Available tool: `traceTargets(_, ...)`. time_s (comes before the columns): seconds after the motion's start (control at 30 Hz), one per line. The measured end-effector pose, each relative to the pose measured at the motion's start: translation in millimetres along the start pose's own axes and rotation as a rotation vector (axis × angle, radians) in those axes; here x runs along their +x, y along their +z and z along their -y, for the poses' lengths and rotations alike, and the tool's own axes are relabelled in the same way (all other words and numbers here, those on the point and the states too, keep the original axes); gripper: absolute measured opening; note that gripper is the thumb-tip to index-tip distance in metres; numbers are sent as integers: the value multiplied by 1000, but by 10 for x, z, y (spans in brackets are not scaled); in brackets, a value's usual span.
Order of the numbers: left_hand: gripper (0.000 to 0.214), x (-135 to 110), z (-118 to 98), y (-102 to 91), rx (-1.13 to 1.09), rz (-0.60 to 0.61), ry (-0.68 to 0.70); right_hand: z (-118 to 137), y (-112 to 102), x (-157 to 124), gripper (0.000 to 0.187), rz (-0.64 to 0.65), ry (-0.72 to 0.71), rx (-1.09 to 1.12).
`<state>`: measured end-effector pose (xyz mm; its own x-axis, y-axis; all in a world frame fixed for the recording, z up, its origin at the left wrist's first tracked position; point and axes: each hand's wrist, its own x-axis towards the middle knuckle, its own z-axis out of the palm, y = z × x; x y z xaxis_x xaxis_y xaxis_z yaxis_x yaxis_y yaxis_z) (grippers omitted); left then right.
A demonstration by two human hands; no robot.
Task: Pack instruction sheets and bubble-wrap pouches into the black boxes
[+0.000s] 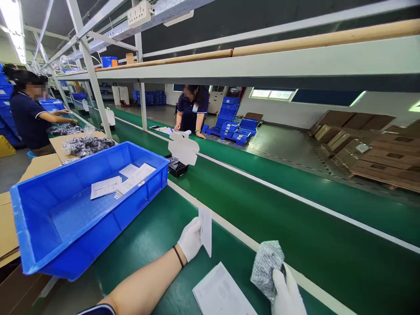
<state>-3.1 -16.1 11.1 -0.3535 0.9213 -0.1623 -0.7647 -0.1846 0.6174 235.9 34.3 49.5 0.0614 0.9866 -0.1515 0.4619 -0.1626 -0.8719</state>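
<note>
My left hand [190, 238], in a white glove, is closed on a small white paper leaflet [206, 229] held upright above the green bench. My right hand [286, 294], also gloved, grips a grey speckled pouch [266, 266] near the bottom edge of the view. A flat white sheet [221, 292] lies on the bench between my two hands.
A big blue plastic bin [49, 245] with a few paper slips [122, 181] stands tilted at my left on cardboard boxes. A green conveyor belt [295, 210] runs ahead. A small black tray [177, 167] sits by a white card. Two people work farther along; blue crates and cartons lie beyond.
</note>
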Motion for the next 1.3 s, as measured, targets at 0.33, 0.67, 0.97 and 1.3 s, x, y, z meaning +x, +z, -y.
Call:
traceTargets(0.33, 44, 2, -51, -34, -10, 196, -103, 230, 221, 27, 83, 306, 25, 172)
traceTargets(0.67, 46, -64, -166, -39, -250, 518, -86, 1705, 1423, 1009, 72, 499, -451, -338)
traceTargets(0.97, 38, -86, -175, -11, -324, 493, -53, 2516, 2694, 1638, 61, 365, -441, -630)
traceTargets(1.3, 35, -65, -86, 0, -279, 321, -75, 2146, 2947, 1553, 54, 151, -564, -813)
